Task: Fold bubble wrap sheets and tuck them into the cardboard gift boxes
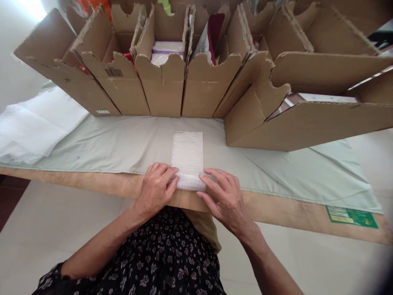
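We see both forearms bare, rising from bottom of frame, converging toward centre. Left grip (156, 186) sits centre-left: palm down, knuckles raised, fingers bent, tips pointing right. Right grip (222, 194) sits just right of centre: palm down, fingers stretched flatter, slightly spread, tips pointing upper left. Fingertips of both close together, not touching. Neither closed into fist.

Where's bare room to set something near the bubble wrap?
Bare cloth lies left of the bubble wrap, up to the white sheets, and right of it, before the large box. Crowded: the cardboard bins behind, and the wrap's near end, under the left hand and right hand.
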{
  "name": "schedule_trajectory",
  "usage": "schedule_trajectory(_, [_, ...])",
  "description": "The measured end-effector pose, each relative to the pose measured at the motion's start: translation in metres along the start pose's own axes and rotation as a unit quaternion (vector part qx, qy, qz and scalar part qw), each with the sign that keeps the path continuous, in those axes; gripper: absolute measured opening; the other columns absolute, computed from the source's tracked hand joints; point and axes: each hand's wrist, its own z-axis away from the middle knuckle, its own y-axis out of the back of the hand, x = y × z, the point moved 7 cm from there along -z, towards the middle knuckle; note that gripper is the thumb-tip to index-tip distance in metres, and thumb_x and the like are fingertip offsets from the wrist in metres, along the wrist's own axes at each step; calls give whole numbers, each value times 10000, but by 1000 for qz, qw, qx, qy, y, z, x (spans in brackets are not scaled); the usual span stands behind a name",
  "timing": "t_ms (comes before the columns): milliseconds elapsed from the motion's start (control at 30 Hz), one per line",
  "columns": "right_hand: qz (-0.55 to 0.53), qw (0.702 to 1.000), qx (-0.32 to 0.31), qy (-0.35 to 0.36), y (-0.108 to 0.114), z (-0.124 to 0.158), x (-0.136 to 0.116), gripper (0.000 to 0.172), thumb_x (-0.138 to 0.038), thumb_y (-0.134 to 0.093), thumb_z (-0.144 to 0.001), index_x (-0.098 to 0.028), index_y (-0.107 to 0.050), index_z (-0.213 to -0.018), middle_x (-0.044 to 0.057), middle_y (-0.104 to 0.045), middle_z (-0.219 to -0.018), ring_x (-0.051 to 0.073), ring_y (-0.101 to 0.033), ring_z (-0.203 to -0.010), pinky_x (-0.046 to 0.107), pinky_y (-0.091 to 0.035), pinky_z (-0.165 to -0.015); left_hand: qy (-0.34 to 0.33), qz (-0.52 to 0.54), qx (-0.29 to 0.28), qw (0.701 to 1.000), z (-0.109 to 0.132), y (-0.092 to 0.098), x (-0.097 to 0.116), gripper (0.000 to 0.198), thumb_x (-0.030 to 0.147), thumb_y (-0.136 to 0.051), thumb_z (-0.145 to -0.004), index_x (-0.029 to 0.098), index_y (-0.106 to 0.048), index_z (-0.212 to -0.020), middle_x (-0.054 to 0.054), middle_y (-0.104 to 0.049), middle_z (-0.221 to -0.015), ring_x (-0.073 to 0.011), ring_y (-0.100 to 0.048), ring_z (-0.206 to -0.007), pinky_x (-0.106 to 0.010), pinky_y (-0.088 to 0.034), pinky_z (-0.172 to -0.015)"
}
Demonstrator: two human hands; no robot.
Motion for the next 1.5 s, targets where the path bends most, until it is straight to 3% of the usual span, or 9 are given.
schedule_trajectory(267, [-78,996,-42,18,2,-6,-6,236,-245,-578,-1032,-219,-659,-1252,66,-783,-1102,236,-685,-1103,426,-497,-983,-76,69,-37,994,18,15,13,245,248,-668,-968,196,-671,-1208,-108,-747,-1139,-280,-651,-1119,-483,-517,-1001])
schedule_trajectory(467, [12,1000,4,28,-1,-8,-7,324,-335,-612,-1014,-200,-634,-1308,160,-667,-1380,298,-623,-1237,470,-482,-1001,-15,44,-13,999,-1,3,-9,200,243,-603,-1004,187,-690,-1175,-100,-764,-1055,-264,-683,-1007,-462,-543,-918])
schedule_trajectory(733, [-78,996,-39,3,-5,-13,-5,258,-259,-587,-1027,-238,-678,-1267,54,-782,-1094,230,-682,-1070,426,-478,-986,-62,70,-23,995,12,18,3,313,249,-668,-948,196,-654,-1256,-122,-726,-1194,-293,-652,-1168,-491,-516,-1042])
schedule_trajectory(933, [22,999,-1,29,-3,-11,-13,394,-358,-629,-999,-178,-616,-1349,190,-651,-1401,330,-630,-1220,502,-492,-981,-9,34,-4,999,-8,7,-13,257,270,-627,-983,145,-683,-1201,-134,-754,-1100,-294,-680,-1040,-476,-548,-938])
schedule_trajectory(1067, [36,999,-21,21,-18,-22,-3,255,-248,-594,-1010,-224,-670,-1252,115,-748,-1240,294,-682,-1111,472,-504,-916,81,85,58,991,-9,17,-21,255,316,-643,-965,158,-711,-1153,-120,-738,-1084,-276,-684,-1030,-454,-552,-937])
schedule_trajectory(1167, [-46,998,23,-37,-15,-27,7,235,-253,-591,-1019,-236,-679,-1236,78,-779,-1157,255,-712,-1039,439,-521,-890,239,255,36,936,15,19,-31,281,357,-681,-935,173,-712,-1144,-90,-744,-1033,-223,-701,-935,-371,-583,-842])
schedule_trajectory(1267, [-118,991,33,-50,-9,-24,-2,238,-258,-618,-1008,-250,-682,-1236,62,-786,-1120,242,-722,-1016,441,-528,-915,369,473,-49,799,37,0,-26,511,429,-788,-859,171,-661,-1282,-121,-744,-1191,-250,-715,-1036,-363,-603,-852])
schedule_trajectory(1367, [-165,986,4,-37,-3,-14,-18,246,-254,-634,-993,-267,-689,-1232,61,-772,-1153,244,-707,-1074,466,-523,-983,389,607,-67,689,38,-14,-13,662,447,-885,-770,191,-640,-1329,-106,-734,-1245,-251,-695,-1122,-354,-576,-961])
schedule_trajectory(1500, [-265,952,-23,-150,1,8,-4,511,-441,-721,-928,-277,-614,-1401,116,-606,-1492,313,-583,-1360,521,-502,-1107,380,635,-69,669,35,-25,-5,564,427,-903,-766,217,-687,-1243,-56,-750,-1123,-205,-687,-1038,-293,-545,-941])
